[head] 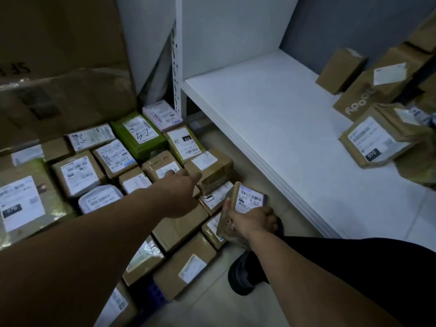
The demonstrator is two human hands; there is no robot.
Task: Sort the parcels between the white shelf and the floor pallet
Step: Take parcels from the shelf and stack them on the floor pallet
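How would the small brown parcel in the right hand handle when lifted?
Probably light: the right hand alone holds the small brown parcel tilted up. Likely fairly stiff, since its labelled face looks flat.

The shelf parcel (375, 142) and an olive floor parcel (184, 143) each read 010.

Single head-worn wide-angle view, steeply down and forward, close over floor parcels (79, 172) beside the white shelf (271, 119).
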